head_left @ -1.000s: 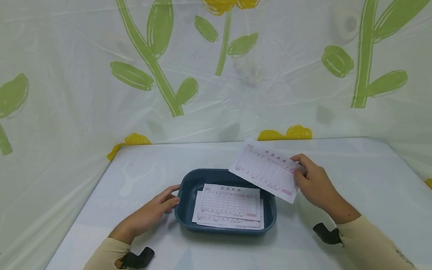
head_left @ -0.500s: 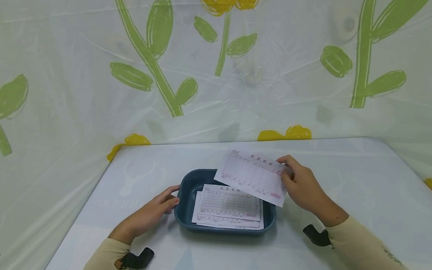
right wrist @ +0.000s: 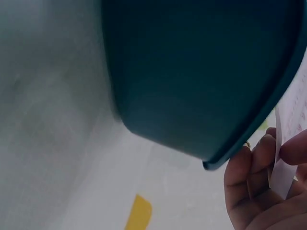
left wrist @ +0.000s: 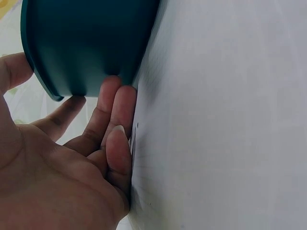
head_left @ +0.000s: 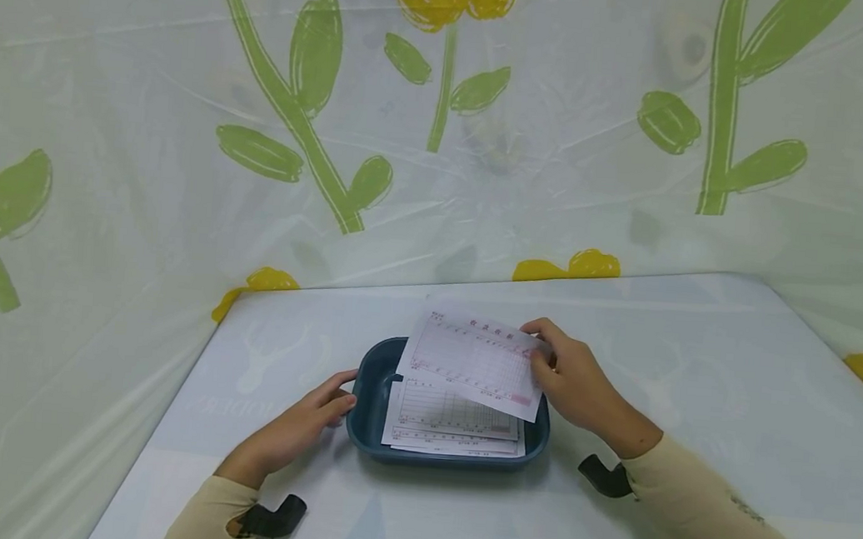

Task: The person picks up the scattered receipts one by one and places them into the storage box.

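A dark blue plastic basin [head_left: 371, 432] sits on the table with several printed receipt slips [head_left: 429, 411] lying in it. Above its back right part, my right hand [head_left: 581, 388] pinches another receipt slip [head_left: 470, 360] by its right edge, thumb on the printed face. That slip is tilted and covers part of the slips below. In the right wrist view the fingers [right wrist: 238, 167] show behind the held paper, close by the basin rim. My left hand [head_left: 311, 420] rests against the basin's left side, its fingers touching the outer wall and rim without wrapping round it.
The white table [head_left: 240, 431] has faint pale prints. Behind it hangs a white sheet [head_left: 182, 185] with green leaves and yellow flowers. A black strap piece [head_left: 605, 476] sticks out at the right wrist, another black strap piece [head_left: 275, 516] at the left.
My right hand has moved left and down with the slip, which now covers more of the basin and its slips. The left hand and the basin have stayed in place.
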Motion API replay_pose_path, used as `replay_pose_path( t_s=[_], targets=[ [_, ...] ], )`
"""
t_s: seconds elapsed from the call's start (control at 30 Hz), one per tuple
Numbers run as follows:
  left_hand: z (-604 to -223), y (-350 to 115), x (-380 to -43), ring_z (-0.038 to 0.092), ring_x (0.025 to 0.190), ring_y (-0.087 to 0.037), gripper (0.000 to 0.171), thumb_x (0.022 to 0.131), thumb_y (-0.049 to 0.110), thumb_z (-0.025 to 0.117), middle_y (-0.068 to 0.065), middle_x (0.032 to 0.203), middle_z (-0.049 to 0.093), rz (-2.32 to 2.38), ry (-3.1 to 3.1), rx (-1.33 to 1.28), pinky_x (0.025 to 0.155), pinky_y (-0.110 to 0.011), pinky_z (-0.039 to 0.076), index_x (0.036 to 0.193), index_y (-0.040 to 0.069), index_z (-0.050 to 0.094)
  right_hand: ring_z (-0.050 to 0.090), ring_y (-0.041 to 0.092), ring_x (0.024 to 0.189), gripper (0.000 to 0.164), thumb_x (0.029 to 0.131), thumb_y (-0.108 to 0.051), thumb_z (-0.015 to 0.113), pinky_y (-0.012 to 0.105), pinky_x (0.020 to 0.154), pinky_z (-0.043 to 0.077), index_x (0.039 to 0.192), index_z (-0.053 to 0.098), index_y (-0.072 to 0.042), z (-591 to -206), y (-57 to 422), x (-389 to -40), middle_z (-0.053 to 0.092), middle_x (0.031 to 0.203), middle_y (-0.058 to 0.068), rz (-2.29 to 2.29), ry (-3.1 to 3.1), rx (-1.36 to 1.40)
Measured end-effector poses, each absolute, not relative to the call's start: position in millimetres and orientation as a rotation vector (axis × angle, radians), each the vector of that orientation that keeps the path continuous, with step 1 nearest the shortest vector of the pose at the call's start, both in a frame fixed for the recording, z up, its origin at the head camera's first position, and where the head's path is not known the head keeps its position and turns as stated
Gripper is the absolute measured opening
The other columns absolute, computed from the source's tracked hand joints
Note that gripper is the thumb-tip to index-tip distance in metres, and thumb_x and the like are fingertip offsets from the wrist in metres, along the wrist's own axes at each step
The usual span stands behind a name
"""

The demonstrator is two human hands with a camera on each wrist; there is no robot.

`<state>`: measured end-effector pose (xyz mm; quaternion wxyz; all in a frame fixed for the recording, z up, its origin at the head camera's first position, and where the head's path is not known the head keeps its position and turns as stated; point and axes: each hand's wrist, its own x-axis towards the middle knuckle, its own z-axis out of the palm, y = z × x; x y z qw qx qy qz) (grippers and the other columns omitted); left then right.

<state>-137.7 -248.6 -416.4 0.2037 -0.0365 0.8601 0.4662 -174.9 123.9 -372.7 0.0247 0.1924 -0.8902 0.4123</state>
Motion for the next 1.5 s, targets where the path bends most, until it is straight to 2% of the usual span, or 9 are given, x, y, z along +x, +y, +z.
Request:
replay_pose_path(
  t_s=[0.2, 0.37, 0.57, 0.8, 1.07, 1.17, 1.3, 1.37, 1.5],
  targets=[
    [-416.5, -249.2, -137.5, 0.056, 0.120, -0.032, 0.060, 0.100, 0.056, 0.049, -0.009, 0.140, 0.054, 1.299, 2.392, -0.097, 0.107, -0.064, 0.037, 0.153, 0.033, 0.035, 0.050, 0.013, 0.062, 0.029, 0.098, -0.001, 0.047, 0.022, 0.051, 0.042, 0.127, 0.052, -0.006, -376.4, 114.3, -172.4, 0.057, 0.083, 0.008, 1.265, -2.765, 0.646],
    [-416.5, -249.7, -137.8, 0.056, 0.120, -0.031, 0.060, 0.099, 0.057, 0.048, -0.008, 0.139, 0.054, 1.301, 2.390, -0.093, 0.107, -0.064, 0.037, 0.153, 0.034, 0.035, 0.050, 0.011, 0.062, 0.029, 0.098, 0.000, 0.047, 0.021, 0.051, 0.041, 0.126, 0.052, -0.006, -378.4, 108.5, -169.4, 0.061, 0.090, 0.009, 1.257, -2.794, 0.712],
    [-416.4, -250.6, -137.9, 0.056, 0.118, -0.030, 0.058, 0.100, 0.056, 0.048, -0.007, 0.137, 0.055, 1.300, 2.396, -0.085, 0.106, -0.062, 0.038, 0.152, 0.034, 0.035, 0.056, 0.013, 0.075, 0.028, 0.100, -0.002, 0.048, 0.021, 0.059, 0.045, 0.126, 0.053, -0.009, -380.6, 103.0, -166.3, 0.062, 0.100, 0.008, 1.260, -2.891, 0.752],
    [-417.2, -250.3, -138.2, 0.056, 0.118, -0.031, 0.057, 0.100, 0.055, 0.048, -0.008, 0.140, 0.054, 1.297, 2.394, -0.088, 0.106, -0.063, 0.038, 0.153, 0.035, 0.035, 0.057, 0.010, 0.076, 0.030, 0.099, -0.003, 0.054, 0.020, 0.062, 0.046, 0.127, 0.057, -0.010, -387.3, 97.5, -163.5, 0.068, 0.109, 0.006, 1.117, -2.958, 0.820],
    [-417.9, -250.5, -139.6, 0.056, 0.118, -0.030, 0.056, 0.101, 0.053, 0.048, -0.008, 0.139, 0.054, 1.311, 2.392, -0.083, 0.106, -0.061, 0.038, 0.152, 0.034, 0.036, 0.045, 0.002, 0.056, 0.030, 0.097, -0.002, 0.055, 0.019, 0.052, 0.040, 0.126, 0.058, -0.011, -392.0, 96.3, -163.4, 0.062, 0.080, -0.003, 0.969, -2.934, 0.933],
    [-417.9, -250.5, -139.8, 0.055, 0.119, -0.031, 0.056, 0.100, 0.055, 0.048, -0.008, 0.139, 0.054, 1.313, 2.386, -0.082, 0.106, -0.062, 0.038, 0.152, 0.035, 0.036, 0.046, 0.003, 0.062, 0.030, 0.097, -0.004, 0.057, 0.023, 0.063, 0.043, 0.125, 0.061, -0.014, -393.2, 95.4, -161.9, 0.068, 0.086, -0.004, 0.849, -2.940, 0.923],
    [-417.5, -250.7, -139.9, 0.055, 0.119, -0.031, 0.056, 0.100, 0.055, 0.048, -0.007, 0.138, 0.054, 1.300, 2.391, -0.083, 0.105, -0.063, 0.038, 0.151, 0.037, 0.037, 0.055, 0.005, 0.076, 0.029, 0.096, -0.005, 0.059, 0.036, 0.084, 0.044, 0.122, 0.064, -0.016, -395.5, 93.2, -160.5, 0.074, 0.110, -0.002, 0.691, -2.948, 0.914],
    [-417.3, -250.8, -139.7, 0.055, 0.119, -0.031, 0.055, 0.100, 0.055, 0.048, -0.007, 0.138, 0.054, 1.295, 2.392, -0.083, 0.106, -0.063, 0.038, 0.151, 0.037, 0.036, 0.061, 0.005, 0.082, 0.027, 0.096, -0.006, 0.060, 0.038, 0.088, 0.044, 0.121, 0.065, -0.016, -396.1, 91.7, -160.1, 0.074, 0.114, -0.001, 0.643, -2.957, 0.920],
    [-417.1, -250.8, -138.7, 0.055, 0.120, -0.031, 0.056, 0.100, 0.055, 0.047, -0.007, 0.140, 0.054, 1.283, 2.400, -0.091, 0.107, -0.064, 0.037, 0.152, 0.037, 0.035, 0.068, 0.010, 0.098, 0.026, 0.096, -0.007, 0.060, 0.035, 0.084, 0.041, 0.119, 0.067, -0.014, -395.5, 88.9, -159.0, 0.074, 0.116, 0.000, 0.565, -2.973, 0.926]
  ],
)
